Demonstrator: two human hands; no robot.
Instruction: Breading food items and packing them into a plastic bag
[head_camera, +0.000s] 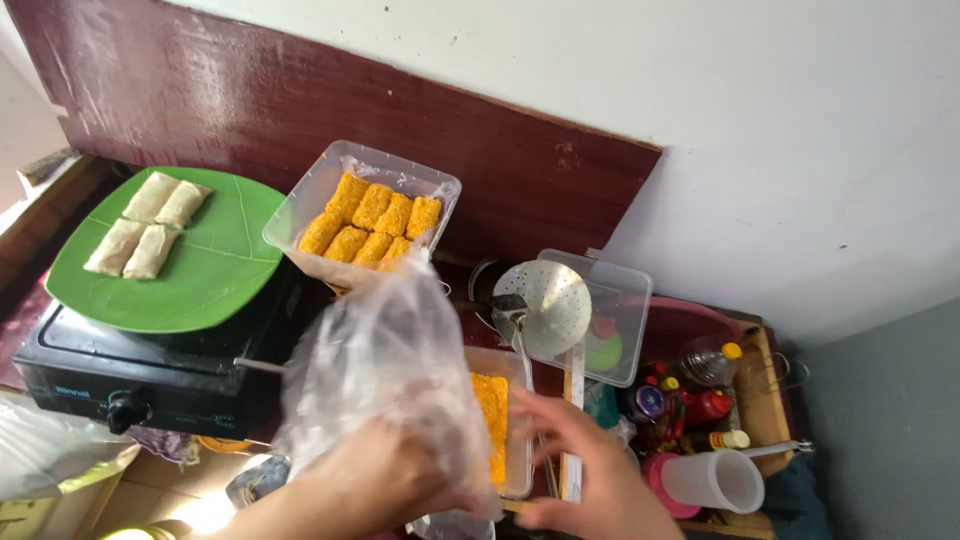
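Two bare hands fill the bottom of the frame: the left hand, at six o'clock, is clenched around the gathered neck of a crinkled clear plastic bag, which billows up toward the centre, while the right hand, at five o'clock, hangs spread and empty, fingers splayed just beside a shallow clear tray of orange breadcrumbs. Judged from this view, the bag handles best if the clenched hand keeps the film bunched tight and the free hand steadies the crumb tray, since thin plastic slips and snags easily. At twelve o'clock from the bag, touching its upper edge, sits a clear rectangular plastic tub of orange breaded rolls, eight or so in two rows. At ten o'clock a round green plate carries four pale uncoated rolls and rests on a black tabletop gas stove, a knob at its front. At two o'clock a perforated metal skimmer lies over a clear plastic lid. At three o'clock a wooden crate crowds small bottles with yellow and red caps, their labels too small to make out, and a translucent white plastic jug lies on its side near the crate's front.
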